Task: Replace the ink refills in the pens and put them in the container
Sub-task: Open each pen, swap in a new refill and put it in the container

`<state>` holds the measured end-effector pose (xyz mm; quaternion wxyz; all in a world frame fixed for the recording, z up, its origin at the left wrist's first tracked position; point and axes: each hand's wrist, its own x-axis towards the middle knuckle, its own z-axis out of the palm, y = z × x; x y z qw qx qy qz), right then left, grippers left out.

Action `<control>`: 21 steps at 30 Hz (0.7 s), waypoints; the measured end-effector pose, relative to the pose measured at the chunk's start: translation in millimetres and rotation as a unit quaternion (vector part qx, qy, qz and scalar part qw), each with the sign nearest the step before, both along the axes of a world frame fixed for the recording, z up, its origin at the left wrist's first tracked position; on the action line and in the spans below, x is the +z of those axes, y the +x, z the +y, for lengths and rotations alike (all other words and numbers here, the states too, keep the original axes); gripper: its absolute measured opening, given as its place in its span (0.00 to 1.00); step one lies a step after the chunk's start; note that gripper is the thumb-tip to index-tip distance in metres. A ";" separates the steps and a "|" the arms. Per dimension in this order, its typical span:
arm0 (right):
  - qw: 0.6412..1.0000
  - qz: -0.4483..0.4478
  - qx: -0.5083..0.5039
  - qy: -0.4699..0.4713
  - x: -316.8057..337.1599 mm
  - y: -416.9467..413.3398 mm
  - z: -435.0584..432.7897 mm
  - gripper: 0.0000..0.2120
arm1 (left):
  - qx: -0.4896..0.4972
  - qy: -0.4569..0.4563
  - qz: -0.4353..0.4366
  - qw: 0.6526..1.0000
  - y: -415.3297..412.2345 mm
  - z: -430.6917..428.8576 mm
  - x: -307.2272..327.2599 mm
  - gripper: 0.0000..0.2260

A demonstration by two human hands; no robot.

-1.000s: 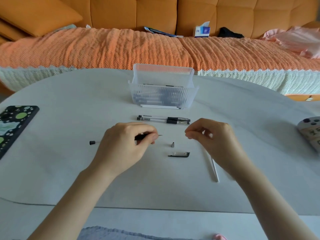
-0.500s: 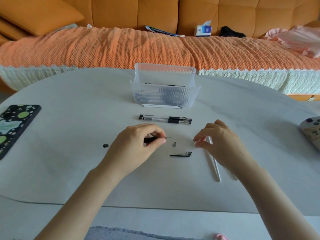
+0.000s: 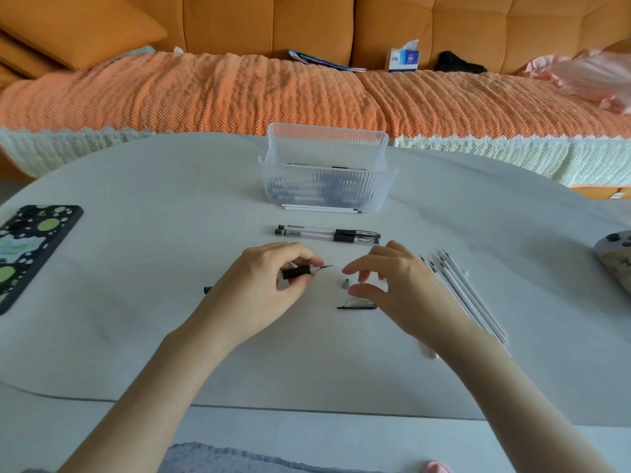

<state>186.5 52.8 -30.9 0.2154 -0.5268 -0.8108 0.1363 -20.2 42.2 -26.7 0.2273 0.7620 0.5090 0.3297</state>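
L hand grips pen barrel, refill tip out; R hand loose, empty, just by tip cone.
Risk: tiny tip cone gets flicked, rolls off tabletop; container at 12 o'clock.

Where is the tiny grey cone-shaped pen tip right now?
The grey cone sits on the white table near the middle of the head view, between the left hand and right hand, just beyond the pen cap.

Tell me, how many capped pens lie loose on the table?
2: the farther pen and the nearer pen lie side by side before the container. Others inside may be hidden.
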 end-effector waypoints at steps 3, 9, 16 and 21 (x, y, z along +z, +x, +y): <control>1.000 -0.016 0.010 0.000 0.2 -5.8 -0.3 0.07 | -0.003 0.003 0.002 1.000 -1.9 0.2 0.7 0.07; 0.995 0.087 -0.023 -0.043 3.7 -8.9 1.2 0.04 | 0.012 -0.025 -0.017 0.999 -2.6 1.2 0.5 0.09; 0.946 0.297 -0.049 -0.119 18.0 -5.6 -2.7 0.05 | 0.008 -0.029 -0.041 0.999 -1.6 1.1 2.8 0.07; 0.951 0.282 -0.045 -0.118 19.7 -10.1 -5.0 0.05 | -0.001 -0.027 -0.046 0.999 -0.5 0.5 3.6 0.06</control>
